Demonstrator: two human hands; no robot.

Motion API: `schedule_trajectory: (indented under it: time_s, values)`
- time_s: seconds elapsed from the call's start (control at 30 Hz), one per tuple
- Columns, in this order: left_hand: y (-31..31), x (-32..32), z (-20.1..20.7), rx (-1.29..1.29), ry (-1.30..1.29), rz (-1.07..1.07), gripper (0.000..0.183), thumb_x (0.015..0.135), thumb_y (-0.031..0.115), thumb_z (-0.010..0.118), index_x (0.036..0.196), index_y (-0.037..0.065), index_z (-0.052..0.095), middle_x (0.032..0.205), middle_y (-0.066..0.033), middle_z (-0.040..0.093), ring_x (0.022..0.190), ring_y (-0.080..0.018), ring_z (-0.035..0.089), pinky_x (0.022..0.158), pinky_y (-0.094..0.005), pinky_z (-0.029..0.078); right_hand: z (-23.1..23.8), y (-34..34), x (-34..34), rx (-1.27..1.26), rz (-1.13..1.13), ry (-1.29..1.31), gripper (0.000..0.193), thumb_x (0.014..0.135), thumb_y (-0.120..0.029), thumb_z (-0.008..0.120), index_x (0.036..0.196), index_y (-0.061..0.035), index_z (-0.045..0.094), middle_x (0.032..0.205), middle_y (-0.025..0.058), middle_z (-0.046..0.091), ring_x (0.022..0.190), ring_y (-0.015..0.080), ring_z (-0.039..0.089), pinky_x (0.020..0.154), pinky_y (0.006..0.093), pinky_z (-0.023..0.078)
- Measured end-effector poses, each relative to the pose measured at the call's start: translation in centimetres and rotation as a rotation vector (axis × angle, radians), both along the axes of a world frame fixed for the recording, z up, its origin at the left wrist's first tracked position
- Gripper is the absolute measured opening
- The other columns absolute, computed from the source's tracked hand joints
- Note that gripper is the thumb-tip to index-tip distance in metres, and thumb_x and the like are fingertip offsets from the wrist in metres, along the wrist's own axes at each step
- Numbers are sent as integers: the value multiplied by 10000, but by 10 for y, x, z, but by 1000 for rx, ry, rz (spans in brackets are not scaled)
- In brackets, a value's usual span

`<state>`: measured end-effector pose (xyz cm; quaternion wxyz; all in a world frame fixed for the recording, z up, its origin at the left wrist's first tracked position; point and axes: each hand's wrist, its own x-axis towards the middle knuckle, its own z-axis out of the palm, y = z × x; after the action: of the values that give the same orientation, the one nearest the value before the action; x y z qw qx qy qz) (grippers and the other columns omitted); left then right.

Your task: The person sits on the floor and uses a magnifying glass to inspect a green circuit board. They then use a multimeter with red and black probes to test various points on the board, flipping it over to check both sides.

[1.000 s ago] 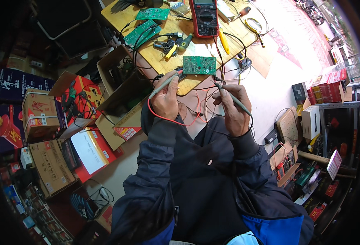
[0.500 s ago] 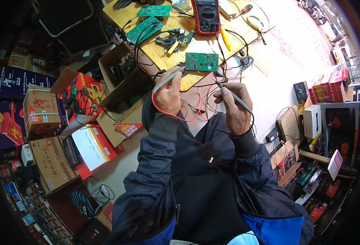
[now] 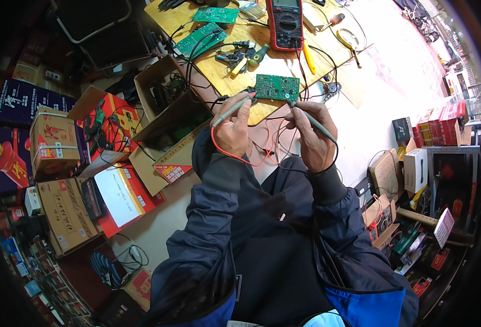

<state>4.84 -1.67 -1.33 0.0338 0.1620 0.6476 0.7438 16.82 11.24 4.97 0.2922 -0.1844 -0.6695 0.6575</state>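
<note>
A green circuit board (image 3: 277,87) lies at the near edge of the yellow wooden table (image 3: 210,65). My left hand (image 3: 233,128) is closed on a grey multimeter probe (image 3: 230,113) with a red lead; its tip is close to the board's left edge. In my right hand (image 3: 315,136) is a second grey probe (image 3: 318,125) with a black lead. Its tip is at the board's lower right corner; whether it touches cannot be made out. Behind the board stands a red and black multimeter (image 3: 286,24).
Two more green boards, one (image 3: 216,14) behind the other (image 3: 201,39), lie at the table's left. Near them are a green-handled screwdriver (image 3: 259,56), a yellow-handled tool (image 3: 309,57) and a magnifying glass (image 3: 348,39). An open cardboard box (image 3: 161,103) stands to the left.
My right hand has moved up, bringing its probe tip from below the board to its lower right corner. The left probe stays near the left edge. The whole view has shifted slightly.
</note>
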Motion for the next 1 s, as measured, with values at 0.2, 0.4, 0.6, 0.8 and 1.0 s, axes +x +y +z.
schedule_trajectory:
  time_s: [0.2, 0.4, 0.6, 0.8, 1.0]
  values:
    - [-1, 1, 7, -29, 13, 1, 208, 1022, 79, 697, 1185, -49, 720, 1125, -122, 749, 1006, -195, 720, 900, -310, 574, -10, 1, -34, 1, 40, 8, 229, 1059, -108, 658, 1217, 55, 630, 1035, 138, 753, 910, 148, 728, 772, 279, 593]
    - [-5, 0, 12, -89, 70, -13, 204, 1022, 62, 694, 1192, -48, 717, 1135, -127, 746, 1016, -192, 722, 895, -303, 582, -14, 3, -49, 47, 84, -47, 250, 1082, -112, 626, 1260, 62, 596, 1049, 137, 746, 909, 158, 703, 835, 280, 569]
    - [-5, 1, 12, -93, 77, -13, 197, 1018, 26, 685, 1194, -58, 711, 1151, -137, 746, 1034, -199, 724, 920, -305, 581, -16, 5, -53, 107, 78, -78, 258, 1087, -125, 623, 1258, 67, 600, 1050, 146, 749, 908, 162, 707, 826, 283, 575]
    - [-5, 2, 13, -96, 64, -9, 199, 1017, 17, 682, 1198, -60, 710, 1159, -143, 743, 1050, -204, 722, 928, -303, 579, -19, 6, -54, 70, 90, -70, 261, 1086, -125, 625, 1258, 70, 599, 1051, 155, 749, 895, 164, 703, 826, 285, 577]
    - [-5, 1, 12, -91, 72, -13, 198, 1020, 19, 679, 1198, -64, 709, 1162, -140, 741, 1053, -202, 720, 936, -304, 579, -18, 6, -54, 80, 95, -72, 257, 1090, -128, 619, 1251, 70, 600, 1044, 154, 751, 890, 166, 708, 824, 286, 582]
